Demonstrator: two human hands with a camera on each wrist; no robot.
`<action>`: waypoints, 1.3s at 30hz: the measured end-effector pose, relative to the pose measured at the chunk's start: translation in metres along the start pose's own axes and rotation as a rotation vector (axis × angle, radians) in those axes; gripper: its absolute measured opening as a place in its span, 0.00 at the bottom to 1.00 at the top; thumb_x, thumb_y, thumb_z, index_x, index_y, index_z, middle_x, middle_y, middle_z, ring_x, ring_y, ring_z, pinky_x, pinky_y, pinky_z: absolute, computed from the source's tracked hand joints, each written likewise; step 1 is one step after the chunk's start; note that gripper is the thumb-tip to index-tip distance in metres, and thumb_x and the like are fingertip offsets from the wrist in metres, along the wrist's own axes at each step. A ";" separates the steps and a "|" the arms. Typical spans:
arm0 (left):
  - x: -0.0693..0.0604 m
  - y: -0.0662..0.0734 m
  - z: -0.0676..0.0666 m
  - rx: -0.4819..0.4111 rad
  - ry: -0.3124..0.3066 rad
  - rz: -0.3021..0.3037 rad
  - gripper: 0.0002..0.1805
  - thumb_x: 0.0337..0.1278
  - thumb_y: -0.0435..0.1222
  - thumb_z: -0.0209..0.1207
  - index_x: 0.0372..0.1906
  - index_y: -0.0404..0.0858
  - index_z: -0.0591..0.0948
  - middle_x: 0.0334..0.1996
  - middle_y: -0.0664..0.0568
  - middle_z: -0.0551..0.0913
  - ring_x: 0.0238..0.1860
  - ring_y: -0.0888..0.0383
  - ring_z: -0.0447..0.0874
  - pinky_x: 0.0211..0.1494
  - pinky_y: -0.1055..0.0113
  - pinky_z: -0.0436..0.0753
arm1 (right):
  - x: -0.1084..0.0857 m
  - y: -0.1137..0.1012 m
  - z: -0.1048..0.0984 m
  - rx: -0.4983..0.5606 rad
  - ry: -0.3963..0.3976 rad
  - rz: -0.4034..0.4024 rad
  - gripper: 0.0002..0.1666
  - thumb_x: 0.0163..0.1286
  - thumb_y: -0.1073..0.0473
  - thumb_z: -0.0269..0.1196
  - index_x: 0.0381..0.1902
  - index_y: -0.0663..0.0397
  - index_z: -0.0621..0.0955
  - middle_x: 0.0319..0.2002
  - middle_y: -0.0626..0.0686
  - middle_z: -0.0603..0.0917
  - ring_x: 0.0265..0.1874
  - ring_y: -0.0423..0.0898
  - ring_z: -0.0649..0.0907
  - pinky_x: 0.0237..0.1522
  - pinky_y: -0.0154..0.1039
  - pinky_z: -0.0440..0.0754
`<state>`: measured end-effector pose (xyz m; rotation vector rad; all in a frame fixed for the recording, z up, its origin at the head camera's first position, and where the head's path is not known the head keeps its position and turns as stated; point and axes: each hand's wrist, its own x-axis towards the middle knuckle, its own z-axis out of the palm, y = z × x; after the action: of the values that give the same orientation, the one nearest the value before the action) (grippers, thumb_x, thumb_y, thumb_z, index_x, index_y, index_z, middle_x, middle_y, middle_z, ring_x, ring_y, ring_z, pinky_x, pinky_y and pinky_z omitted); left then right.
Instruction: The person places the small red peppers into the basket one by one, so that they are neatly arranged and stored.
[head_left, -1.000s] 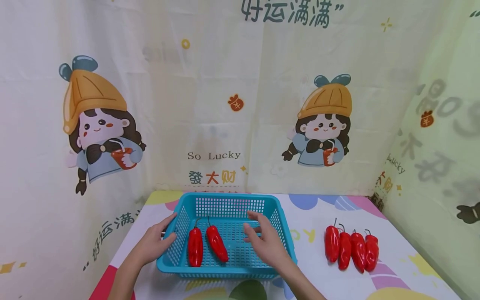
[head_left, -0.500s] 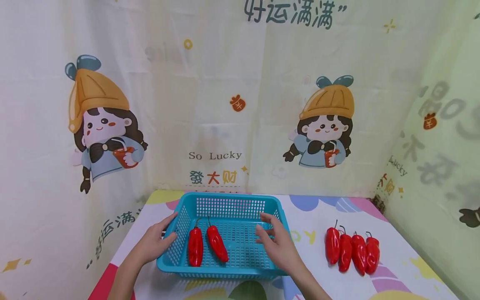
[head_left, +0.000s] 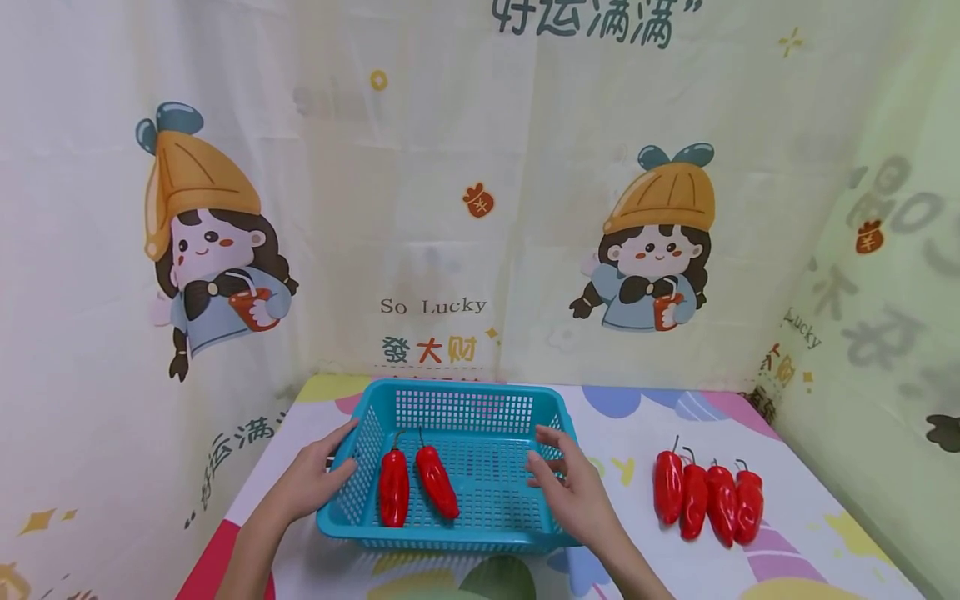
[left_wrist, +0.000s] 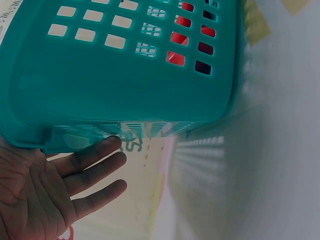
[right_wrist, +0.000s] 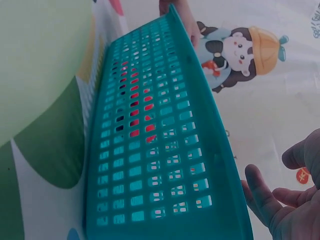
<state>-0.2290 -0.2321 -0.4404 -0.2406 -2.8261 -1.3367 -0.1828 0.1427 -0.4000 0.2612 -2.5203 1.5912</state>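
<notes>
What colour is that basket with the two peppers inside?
The basket is teal, a greenish blue; best seen in the head view.

My left wrist feed shows a teal plastic basket (left_wrist: 115, 85) with square holes; bright red patches (left_wrist: 176, 58) (how many pieces, I can't tell) show through. By its rim, the bare left hand (left_wrist: 45, 192) spreads three straight fingers; rightward lies a whitish flat surface (left_wrist: 287, 145).
</notes>
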 end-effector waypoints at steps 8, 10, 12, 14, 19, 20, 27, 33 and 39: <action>-0.002 0.002 -0.001 -0.002 -0.008 -0.005 0.43 0.59 0.35 0.64 0.79 0.34 0.62 0.67 0.33 0.74 0.56 0.40 0.81 0.42 0.54 0.90 | -0.002 -0.001 -0.003 -0.001 0.013 0.024 0.31 0.76 0.47 0.62 0.71 0.51 0.71 0.66 0.60 0.77 0.44 0.46 0.89 0.42 0.41 0.89; -0.002 0.002 -0.002 -0.002 -0.009 -0.001 0.43 0.59 0.35 0.64 0.79 0.34 0.62 0.67 0.33 0.74 0.56 0.40 0.81 0.42 0.54 0.90 | -0.002 -0.001 -0.004 -0.001 0.017 0.027 0.31 0.75 0.47 0.62 0.71 0.50 0.71 0.66 0.60 0.77 0.44 0.46 0.89 0.42 0.42 0.90; -0.001 0.002 -0.002 0.000 -0.006 0.001 0.43 0.60 0.35 0.64 0.79 0.35 0.62 0.67 0.33 0.74 0.56 0.40 0.81 0.42 0.54 0.90 | -0.002 0.000 -0.005 0.001 0.021 0.034 0.31 0.75 0.47 0.62 0.71 0.49 0.71 0.66 0.59 0.77 0.45 0.46 0.89 0.43 0.42 0.90; -0.001 0.001 -0.002 0.002 -0.001 -0.001 0.42 0.60 0.35 0.64 0.79 0.35 0.62 0.67 0.33 0.74 0.56 0.40 0.81 0.42 0.54 0.90 | -0.002 0.001 -0.006 -0.002 0.024 0.033 0.32 0.75 0.47 0.62 0.71 0.49 0.70 0.67 0.59 0.77 0.45 0.46 0.89 0.42 0.42 0.90; -0.001 -0.001 -0.001 -0.003 0.005 0.002 0.42 0.61 0.35 0.63 0.79 0.35 0.62 0.67 0.33 0.75 0.55 0.40 0.81 0.42 0.55 0.90 | -0.003 0.002 -0.008 -0.006 0.030 0.026 0.32 0.75 0.48 0.63 0.72 0.51 0.70 0.67 0.59 0.77 0.47 0.48 0.89 0.42 0.43 0.90; -0.001 -0.001 -0.001 -0.005 0.006 0.003 0.42 0.61 0.35 0.63 0.79 0.35 0.62 0.67 0.33 0.75 0.55 0.40 0.82 0.42 0.54 0.90 | -0.004 0.002 -0.009 -0.008 0.033 0.030 0.32 0.75 0.48 0.63 0.72 0.50 0.70 0.67 0.59 0.77 0.47 0.48 0.89 0.42 0.44 0.90; 0.000 -0.001 -0.001 -0.003 0.006 0.004 0.42 0.60 0.34 0.63 0.79 0.35 0.62 0.67 0.33 0.75 0.56 0.40 0.81 0.42 0.54 0.90 | -0.006 0.006 -0.017 -0.018 0.046 0.048 0.34 0.74 0.48 0.64 0.72 0.50 0.69 0.69 0.59 0.75 0.50 0.52 0.88 0.43 0.46 0.90; 0.000 0.000 0.000 0.005 0.009 0.016 0.42 0.60 0.34 0.63 0.79 0.34 0.62 0.68 0.33 0.74 0.57 0.38 0.80 0.42 0.54 0.90 | -0.005 0.011 -0.026 -0.030 0.075 0.073 0.33 0.74 0.50 0.64 0.72 0.49 0.68 0.69 0.60 0.75 0.51 0.53 0.88 0.43 0.47 0.90; -0.001 0.000 0.000 0.005 0.005 0.008 0.42 0.60 0.34 0.64 0.78 0.34 0.62 0.67 0.32 0.74 0.57 0.38 0.80 0.42 0.54 0.90 | -0.008 0.015 -0.033 -0.054 0.097 0.117 0.36 0.72 0.47 0.65 0.73 0.48 0.68 0.70 0.60 0.74 0.52 0.54 0.87 0.40 0.46 0.90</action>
<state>-0.2285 -0.2324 -0.4408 -0.2486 -2.8205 -1.3273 -0.1777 0.1791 -0.4012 0.0303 -2.5419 1.5330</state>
